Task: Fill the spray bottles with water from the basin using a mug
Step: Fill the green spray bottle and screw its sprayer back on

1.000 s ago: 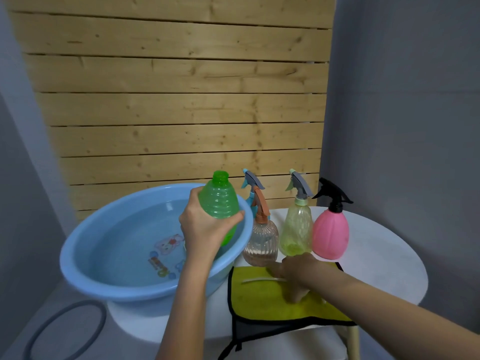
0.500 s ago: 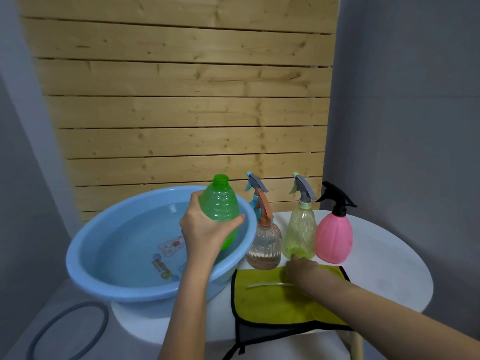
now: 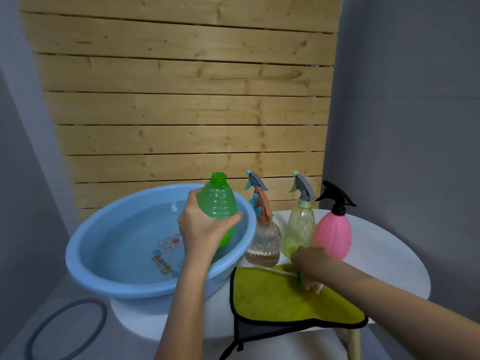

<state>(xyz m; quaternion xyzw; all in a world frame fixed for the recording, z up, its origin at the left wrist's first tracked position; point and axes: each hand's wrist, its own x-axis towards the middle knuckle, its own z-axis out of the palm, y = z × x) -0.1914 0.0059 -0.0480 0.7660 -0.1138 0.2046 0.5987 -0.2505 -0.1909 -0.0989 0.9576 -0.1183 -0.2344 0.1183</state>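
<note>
Green bottle (image 3: pixel 217 203) unchanged; right hand (image 3: pixel 309 266) now grips spray head (image 3: pixel 299 278).

Right hand (image 3: pixel 309 266): a second ago it lay on the yellow cloth (image 3: pixel 272 300), fingers pointing down at the near side. Half a second ago it had drawn back toward the foot of the yellow-green spray bottle (image 3: pixel 298 229). Now the fingers curl downward and pinch.
Green piece (image 3: pixel 299 278): not seen in either earlier view — it now shows under the right hand's fingers, at the right end of the white tube.
White tube (image 3: pixel 272 271): earlier it lay level across the cloth, left of the hand. Now it runs aslant, its left end at the cloth's far edge — whether it is raised off the cloth cannot be told.
</note>
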